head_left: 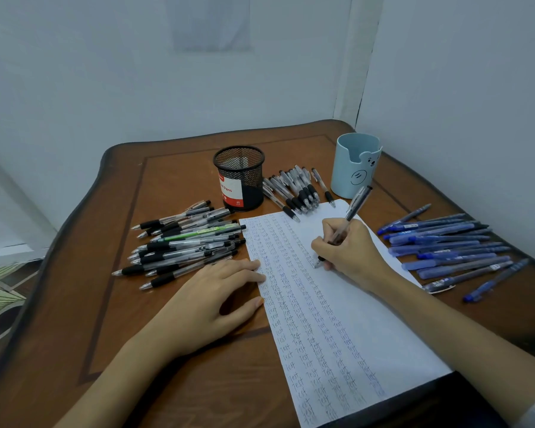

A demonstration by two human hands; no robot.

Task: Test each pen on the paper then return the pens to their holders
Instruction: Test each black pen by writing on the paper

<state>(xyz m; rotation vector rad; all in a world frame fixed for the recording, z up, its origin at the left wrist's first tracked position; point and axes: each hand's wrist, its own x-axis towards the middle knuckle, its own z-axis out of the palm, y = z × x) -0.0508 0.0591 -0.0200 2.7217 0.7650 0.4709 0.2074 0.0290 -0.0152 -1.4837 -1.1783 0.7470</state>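
Right hand point(349, 248) grips a pen point(348, 220) in a writing hold. Its tip is on the paper point(368, 319), at the head of the rightmost written column, and the barrel leans away from me toward the back right.

Left hand point(217, 298) lies flat with the fingers straight. The fingertips press on the paper's left edge and the palm is on the desk point(167, 381).

The paper lies in front of me, turned a bit. Its left part is filled with columns of "test"; the right part is bare.

Mesh holder point(240, 177) is black with a red-and-white label. It stands upright at the back, just beyond the paper's far left corner. Blue holder point(354, 165) has a bear face and stands upright at the back right, near the paper's far right corner.

Black pens point(183, 248) are piled on the desk left of the paper, just beyond my left hand. Middle pens point(294, 189) lie in a row between the two holders, some tips reaching the paper's far edge. Blue pens point(445, 245) are spread on the desk right of the paper, mostly side by side.
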